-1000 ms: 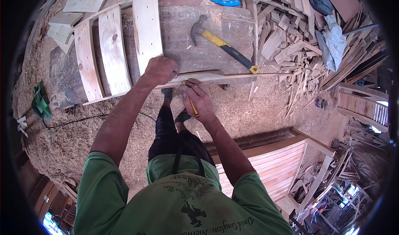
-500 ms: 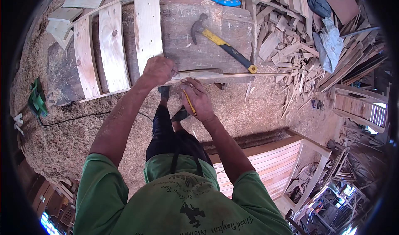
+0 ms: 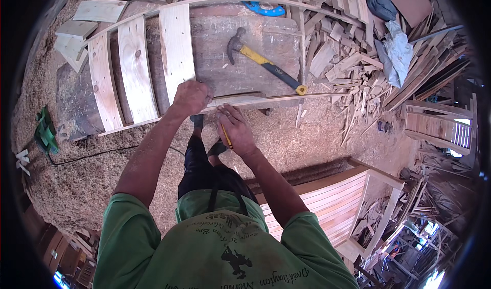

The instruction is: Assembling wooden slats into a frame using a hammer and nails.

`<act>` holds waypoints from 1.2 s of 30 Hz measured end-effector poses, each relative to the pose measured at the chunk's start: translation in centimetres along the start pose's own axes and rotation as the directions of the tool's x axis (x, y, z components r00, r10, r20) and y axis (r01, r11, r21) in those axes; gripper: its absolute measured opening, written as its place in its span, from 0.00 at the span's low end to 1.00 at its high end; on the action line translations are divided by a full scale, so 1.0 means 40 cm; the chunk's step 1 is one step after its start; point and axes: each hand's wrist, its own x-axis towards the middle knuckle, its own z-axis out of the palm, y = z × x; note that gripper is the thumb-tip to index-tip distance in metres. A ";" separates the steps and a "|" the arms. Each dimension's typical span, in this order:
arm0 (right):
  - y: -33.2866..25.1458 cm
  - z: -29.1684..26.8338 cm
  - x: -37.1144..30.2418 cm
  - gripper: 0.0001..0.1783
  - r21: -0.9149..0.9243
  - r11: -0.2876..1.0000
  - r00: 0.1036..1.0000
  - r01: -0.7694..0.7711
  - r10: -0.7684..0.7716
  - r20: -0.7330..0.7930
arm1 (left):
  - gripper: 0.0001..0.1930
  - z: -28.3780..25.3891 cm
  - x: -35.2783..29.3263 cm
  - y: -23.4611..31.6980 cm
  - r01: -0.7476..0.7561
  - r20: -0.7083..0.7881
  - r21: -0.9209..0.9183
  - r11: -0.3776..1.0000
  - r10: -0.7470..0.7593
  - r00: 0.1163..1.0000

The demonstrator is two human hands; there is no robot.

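Three pale wooden slats (image 3: pixel 176 46) lie across two long, thin wooden rails, like a ladder-shaped frame on the worn board. My left hand (image 3: pixel 191 97) is closed on the near wooden rail (image 3: pixel 286 98), just right of the third slat's near end. A short wood strip (image 3: pixel 240 96) lies along that rail, to the right of my left hand. My right hand (image 3: pixel 236 129) has its fingertips against the rail's near edge. A yellow pencil (image 3: pixel 226 136) is tucked between its fingers, pointing down toward me. The fingers partly hide the rail.
A claw hammer (image 3: pixel 263 60) with a yellow and black handle lies on the worn board (image 3: pixel 215 48). Beyond it is a blue-handled saw (image 3: pixel 263 7). Wood offcuts (image 3: pixel 353 64) heap at the right. A green tool (image 3: pixel 46 130) with a cord lies on the shavings at left.
The whole view has shifted slightly, so the frame and hammer appear a little further left. Both hands keep nearly the same places on the rail, with the pencil still in my right hand.
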 end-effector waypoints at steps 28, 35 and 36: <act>-0.473 -0.694 0.660 0.31 0.164 0.935 0.674 0.316 -0.099 -0.732 | 0.23 -0.065 -0.390 -0.971 0.566 -0.343 -0.790 0.236 -0.935 -0.090; -0.416 -0.750 0.702 0.32 0.247 0.919 0.662 0.307 -0.019 -0.750 | 0.22 -0.393 -0.035 -0.921 0.351 -0.637 -0.667 0.657 -0.747 0.189; -0.417 -0.746 0.745 0.32 0.238 0.893 0.656 0.383 -0.081 -0.751 | 0.25 -0.439 0.051 -0.893 0.339 -0.568 -0.694 0.635 -0.772 0.284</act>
